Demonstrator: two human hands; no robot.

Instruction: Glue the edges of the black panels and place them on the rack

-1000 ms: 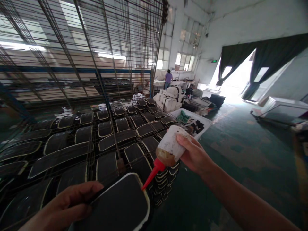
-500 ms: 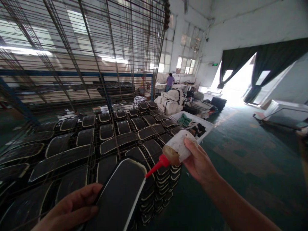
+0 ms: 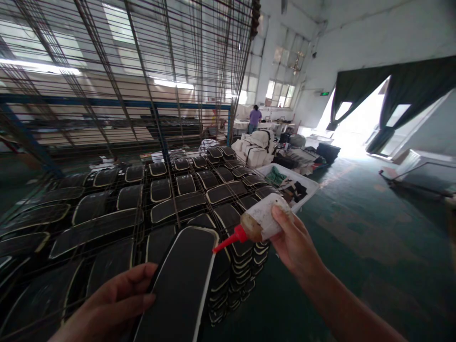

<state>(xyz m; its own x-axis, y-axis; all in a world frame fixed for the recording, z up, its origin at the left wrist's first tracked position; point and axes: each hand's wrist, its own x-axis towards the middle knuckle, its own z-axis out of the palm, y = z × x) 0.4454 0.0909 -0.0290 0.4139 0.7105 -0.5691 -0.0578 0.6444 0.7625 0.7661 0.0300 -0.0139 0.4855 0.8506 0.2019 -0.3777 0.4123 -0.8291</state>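
My left hand [image 3: 119, 297] is closed on the left edge of a dark, rounded panel [image 3: 181, 280], thumb on its face. A pale line of glue follows the panel's rim over the rounded top and down the right side. In my right hand [image 3: 294, 240] is a stained white glue bottle [image 3: 261, 217], tipped down to the left. Its red nozzle [image 3: 230, 239] meets the panel's right rim near the top corner. The panel's lower end runs out of view.
Stacks of similar dark panels [image 3: 180, 206] lie among metal rods in front of me, below a raised wire rack [image 3: 178, 57]. A white bin [image 3: 309, 190] with cloth stands behind the bottle. Farther back, a person [image 3: 254, 118] is at a table. Green floor [image 3: 356, 228] extends right.
The panel has come up slightly, and the white line now shows along its rounded top as well. The nozzle tip has shifted a little up and left along the rim. Both grips are unchanged.
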